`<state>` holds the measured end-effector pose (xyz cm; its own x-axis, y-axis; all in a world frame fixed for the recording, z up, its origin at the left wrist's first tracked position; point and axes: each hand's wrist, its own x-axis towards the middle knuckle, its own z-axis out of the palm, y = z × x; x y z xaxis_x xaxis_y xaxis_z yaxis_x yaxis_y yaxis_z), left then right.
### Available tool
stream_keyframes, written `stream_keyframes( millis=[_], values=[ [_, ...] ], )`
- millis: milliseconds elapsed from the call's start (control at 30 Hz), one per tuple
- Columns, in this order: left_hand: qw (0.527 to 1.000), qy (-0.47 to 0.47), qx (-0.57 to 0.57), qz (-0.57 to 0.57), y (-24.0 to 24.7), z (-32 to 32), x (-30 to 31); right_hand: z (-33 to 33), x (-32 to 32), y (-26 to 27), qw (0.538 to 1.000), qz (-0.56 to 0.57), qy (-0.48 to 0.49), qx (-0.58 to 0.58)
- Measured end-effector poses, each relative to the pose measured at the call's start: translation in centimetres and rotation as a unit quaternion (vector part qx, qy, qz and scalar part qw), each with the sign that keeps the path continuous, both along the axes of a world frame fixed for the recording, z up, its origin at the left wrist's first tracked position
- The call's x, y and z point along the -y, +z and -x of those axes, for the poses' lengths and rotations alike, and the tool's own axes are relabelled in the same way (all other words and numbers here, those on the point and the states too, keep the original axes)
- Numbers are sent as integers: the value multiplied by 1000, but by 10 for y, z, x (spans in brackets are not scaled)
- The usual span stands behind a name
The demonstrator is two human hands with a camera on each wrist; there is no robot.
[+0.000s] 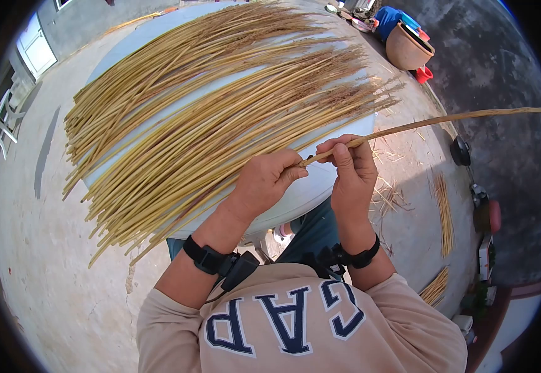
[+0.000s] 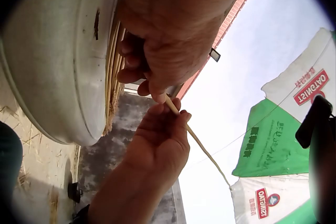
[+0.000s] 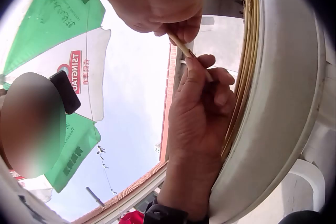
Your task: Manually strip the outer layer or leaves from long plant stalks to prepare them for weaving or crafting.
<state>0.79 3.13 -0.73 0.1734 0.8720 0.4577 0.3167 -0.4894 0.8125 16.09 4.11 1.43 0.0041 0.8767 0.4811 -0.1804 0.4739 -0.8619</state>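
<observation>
A long tan stalk runs from between both hands out to the upper right in the head view. The left hand pinches its near end between thumb and fingers. Close beside it, the right hand grips the stalk with thumb and fingertips. In the left wrist view the stalk extends past the right hand. The right wrist view has the left hand pinching the stalk end, where a small dark spot shows. Many stalks with brown feathery tips lie in layers beyond the hands.
The stalks lie on a pale round table. Small bundles of stalks and scattered straw are on the ground at the right. A clay pot stands at the upper right. A green and white umbrella is overhead.
</observation>
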Motion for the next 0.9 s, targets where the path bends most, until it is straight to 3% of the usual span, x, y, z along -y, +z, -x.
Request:
stream_keyframes(
  millis=[100,167,267,367,500,567,667,900],
  values=[
    [999,-26,-6,24,-1,0,1,-1,-5,0,998,59,30,-13],
    [999,-30,-16,43,-3,-2,1,5,-3,1,984,123,70,-105],
    [999,-24,-14,24,-6,-4,0,10,-3,0,969,135,95,-184],
    [996,-19,-14,87,-5,-4,0,15,-5,-6,946,141,128,-262],
    [995,44,-75,-57,-8,-10,1,23,-9,-8,926,178,125,-309],
    [986,59,-104,-115,-11,-11,1,24,-13,-11,886,221,129,-386],
    [981,48,-138,-124,-10,-11,4,19,-20,-16,864,254,158,-404],
    [970,33,-186,-149,-15,-13,7,18,-20,-8,884,297,129,-337]
  ],
)
